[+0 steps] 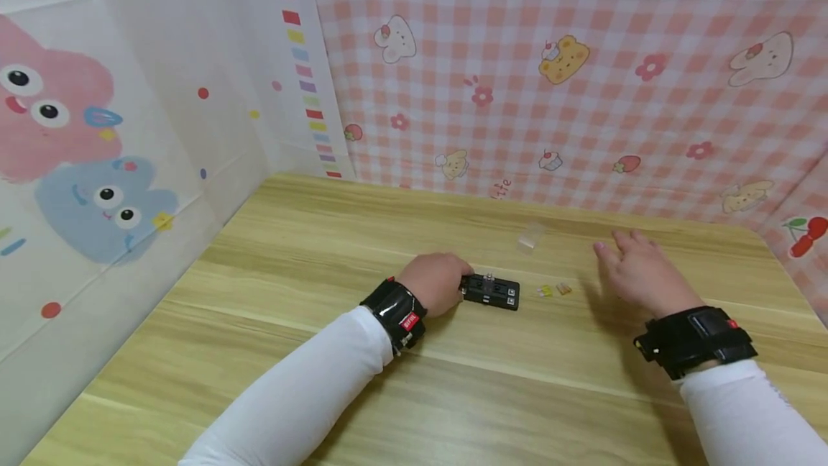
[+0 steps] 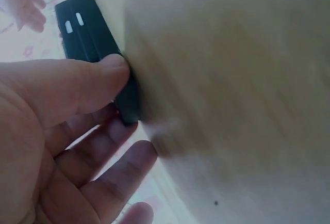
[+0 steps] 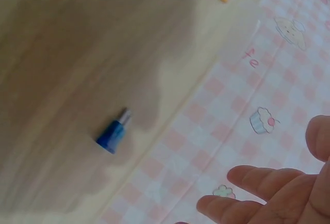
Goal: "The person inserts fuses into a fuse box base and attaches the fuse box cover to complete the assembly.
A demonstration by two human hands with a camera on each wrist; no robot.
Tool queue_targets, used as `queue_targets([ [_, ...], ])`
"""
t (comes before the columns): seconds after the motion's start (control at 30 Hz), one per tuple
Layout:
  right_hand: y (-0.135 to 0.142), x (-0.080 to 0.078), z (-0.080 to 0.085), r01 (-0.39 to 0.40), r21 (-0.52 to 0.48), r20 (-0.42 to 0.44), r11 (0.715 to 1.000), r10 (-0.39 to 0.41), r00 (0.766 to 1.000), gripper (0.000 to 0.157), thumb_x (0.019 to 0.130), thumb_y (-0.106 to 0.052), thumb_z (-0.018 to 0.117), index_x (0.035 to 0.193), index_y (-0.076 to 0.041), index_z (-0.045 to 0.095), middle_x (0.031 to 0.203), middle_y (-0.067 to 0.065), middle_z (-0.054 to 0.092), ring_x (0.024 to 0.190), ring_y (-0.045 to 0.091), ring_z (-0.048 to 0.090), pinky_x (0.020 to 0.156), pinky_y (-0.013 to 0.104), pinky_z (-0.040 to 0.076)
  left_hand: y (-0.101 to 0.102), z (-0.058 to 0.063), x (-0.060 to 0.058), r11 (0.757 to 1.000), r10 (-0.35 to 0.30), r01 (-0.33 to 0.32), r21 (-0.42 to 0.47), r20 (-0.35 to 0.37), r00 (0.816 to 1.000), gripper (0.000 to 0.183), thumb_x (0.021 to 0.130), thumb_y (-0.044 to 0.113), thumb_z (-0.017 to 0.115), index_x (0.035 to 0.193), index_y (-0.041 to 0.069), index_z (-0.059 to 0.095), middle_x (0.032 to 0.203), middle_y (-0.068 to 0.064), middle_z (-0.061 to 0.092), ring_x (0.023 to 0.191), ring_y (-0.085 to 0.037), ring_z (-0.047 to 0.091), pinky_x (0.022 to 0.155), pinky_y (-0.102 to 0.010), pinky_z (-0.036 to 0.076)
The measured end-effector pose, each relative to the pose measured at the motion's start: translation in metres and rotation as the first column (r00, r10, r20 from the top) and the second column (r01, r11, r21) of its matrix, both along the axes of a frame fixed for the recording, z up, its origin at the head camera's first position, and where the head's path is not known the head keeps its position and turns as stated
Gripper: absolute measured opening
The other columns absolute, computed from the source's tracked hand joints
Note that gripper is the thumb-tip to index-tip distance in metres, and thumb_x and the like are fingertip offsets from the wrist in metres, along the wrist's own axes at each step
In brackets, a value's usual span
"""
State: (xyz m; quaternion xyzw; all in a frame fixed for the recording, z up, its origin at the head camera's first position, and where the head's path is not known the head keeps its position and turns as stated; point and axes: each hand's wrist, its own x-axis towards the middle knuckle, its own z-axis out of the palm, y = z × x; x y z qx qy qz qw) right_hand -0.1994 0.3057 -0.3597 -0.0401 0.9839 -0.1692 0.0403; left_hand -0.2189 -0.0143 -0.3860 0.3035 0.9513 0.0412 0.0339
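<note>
My left hand (image 1: 435,282) pinches the left end of a black fuse holder (image 1: 501,293) with small metal fittings on top. In the left wrist view, the thumb lies over the near end of the black fuse holder (image 2: 95,28), with fingers beneath it. My right hand (image 1: 647,275) hovers over the table with fingers extended and nothing held. Below it in the right wrist view lies a small blue piece (image 3: 112,137) with a silver tip, hidden by the hand in the head view. A small yellow piece (image 1: 545,291) and a brownish-orange piece (image 1: 564,289) lie right of the holder.
A clear plastic cover (image 1: 530,237) lies on the wooden table (image 1: 310,236) behind the small pieces. A pink checkered cloth (image 1: 504,121) hangs along the table's back edge, and a white patterned cloth (image 1: 213,135) hangs along the left.
</note>
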Motion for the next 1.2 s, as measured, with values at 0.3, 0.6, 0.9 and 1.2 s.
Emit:
queue_targets([
  [0.3,0.002,0.003,0.012,0.061,-0.064,0.052,0.996,-0.057,0.997,0.082,0.097,-0.057,0.012,0.143,0.011,0.013,0.140,0.042,0.013,0.123,0.056,0.014,0.097,0.070,0.017,-0.003,0.000,0.012,0.999,0.020,-0.021,0.040,0.020,1.000,0.043,0.079,0.030,0.074,0.119,0.020,0.064,0.114,0.004,0.064,0.096,-0.013,0.055,0.084,-0.034,0.046],
  [0.6,0.009,0.011,0.010,0.125,-0.063,0.102,0.990,-0.118,0.988,0.084,0.095,-0.061,0.016,0.144,0.007,0.017,0.137,0.040,0.025,0.118,0.056,0.025,0.092,0.070,0.026,-0.002,-0.001,0.023,0.997,0.000,0.000,0.074,0.005,1.000,0.039,0.077,0.030,0.074,0.114,0.020,0.067,0.106,0.005,0.066,0.089,-0.011,0.056,0.082,-0.034,0.047],
  [0.9,0.017,0.019,0.011,0.124,0.005,0.067,0.992,-0.124,0.990,0.060,0.096,-0.046,0.044,0.119,0.008,0.055,0.113,0.031,0.056,0.091,0.043,0.053,0.070,0.055,0.045,-0.003,-0.001,0.026,0.998,-0.011,0.011,0.058,-0.012,1.000,0.040,0.077,0.031,0.075,0.114,0.020,0.066,0.108,0.006,0.065,0.092,-0.012,0.056,0.084,-0.034,0.046],
  [1.2,0.022,0.018,0.010,0.148,0.108,0.160,0.983,-0.164,0.973,0.042,0.088,-0.035,0.061,0.095,0.006,0.066,0.091,0.022,0.063,0.073,0.030,0.055,0.060,0.044,0.046,-0.001,0.000,0.025,0.999,-0.017,0.018,0.045,-0.017,1.000,0.039,0.078,0.031,0.074,0.114,0.020,0.067,0.105,0.006,0.065,0.087,-0.011,0.055,0.081,-0.034,0.046],
])
